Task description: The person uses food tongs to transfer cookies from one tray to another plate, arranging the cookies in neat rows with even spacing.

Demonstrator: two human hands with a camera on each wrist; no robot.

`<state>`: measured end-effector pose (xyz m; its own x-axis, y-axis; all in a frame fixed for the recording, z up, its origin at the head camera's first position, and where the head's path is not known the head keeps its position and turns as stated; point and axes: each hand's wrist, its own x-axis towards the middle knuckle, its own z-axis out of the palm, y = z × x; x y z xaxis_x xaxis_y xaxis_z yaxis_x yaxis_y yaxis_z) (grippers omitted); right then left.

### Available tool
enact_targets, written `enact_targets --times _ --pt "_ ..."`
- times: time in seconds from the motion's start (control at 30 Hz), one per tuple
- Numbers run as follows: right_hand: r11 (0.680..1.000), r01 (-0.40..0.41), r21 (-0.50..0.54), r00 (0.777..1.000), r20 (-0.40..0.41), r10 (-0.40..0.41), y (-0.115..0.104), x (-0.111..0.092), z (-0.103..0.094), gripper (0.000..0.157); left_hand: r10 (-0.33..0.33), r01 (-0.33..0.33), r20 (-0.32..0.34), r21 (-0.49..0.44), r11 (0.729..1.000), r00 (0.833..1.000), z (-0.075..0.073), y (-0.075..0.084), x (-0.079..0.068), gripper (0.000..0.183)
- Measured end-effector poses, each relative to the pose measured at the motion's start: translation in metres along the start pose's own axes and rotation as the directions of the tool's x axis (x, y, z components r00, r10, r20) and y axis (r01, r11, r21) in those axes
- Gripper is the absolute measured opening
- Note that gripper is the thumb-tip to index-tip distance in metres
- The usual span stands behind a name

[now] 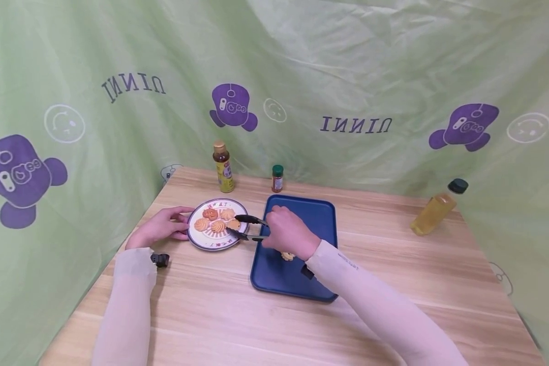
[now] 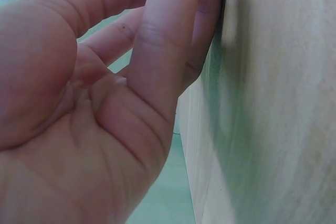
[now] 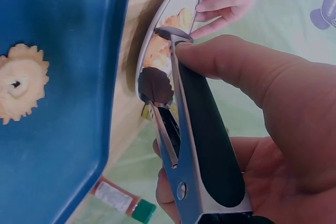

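Note:
My right hand grips a pair of tongs, thumb along one black handle. The tongs' dark tips reach over the right side of a white, blue-rimmed plate, parted about a cookie; whether they touch it I cannot tell. Several more cookies lie on the plate. My left hand holds the plate's left rim with its fingertips; in the left wrist view this hand hides most of the contact. Under my right hand, a scalloped cookie lies on a blue tray.
Behind the plate stands a sauce bottle with a tan cap. A small green-capped spice jar is behind the tray. Far right, a dark-capped bottle of yellow liquid stands on the wooden table. A green curtain encloses the table.

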<state>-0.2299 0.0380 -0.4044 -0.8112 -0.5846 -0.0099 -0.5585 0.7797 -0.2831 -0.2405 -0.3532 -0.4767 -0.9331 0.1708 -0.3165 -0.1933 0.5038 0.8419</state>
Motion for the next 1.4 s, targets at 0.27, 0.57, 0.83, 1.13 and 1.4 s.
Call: enact_targets --times 0.27,0.57,0.83,1.13,1.4 --pt "1.000 -0.010 0.008 1.000 0.019 0.009 -0.004 0.002 -0.002 0.033 -0.005 0.005 -0.003 0.003 1.000 1.000 0.000 -0.001 -0.001 0.065" --pt "0.998 -0.044 0.045 0.999 0.024 0.043 0.002 -0.006 -0.005 0.026 -0.008 0.008 -0.003 -0.001 1.000 1.000 0.000 -0.001 0.001 0.064" --pt "0.993 -0.084 0.077 0.996 0.019 0.083 0.009 -0.024 -0.006 0.045 -0.014 0.014 -0.004 -0.005 1.000 1.000 -0.001 0.000 0.000 0.065" --pt "0.988 -0.127 0.091 0.991 -0.018 0.129 0.025 -0.050 -0.006 0.050 -0.018 0.018 -0.004 -0.004 1.000 1.000 0.001 0.000 -0.001 0.065" --pt "0.987 -0.133 0.086 0.990 -0.043 0.137 0.044 -0.074 0.000 0.047 -0.021 0.021 -0.009 -0.005 1.000 1.000 0.000 0.000 0.000 0.064"
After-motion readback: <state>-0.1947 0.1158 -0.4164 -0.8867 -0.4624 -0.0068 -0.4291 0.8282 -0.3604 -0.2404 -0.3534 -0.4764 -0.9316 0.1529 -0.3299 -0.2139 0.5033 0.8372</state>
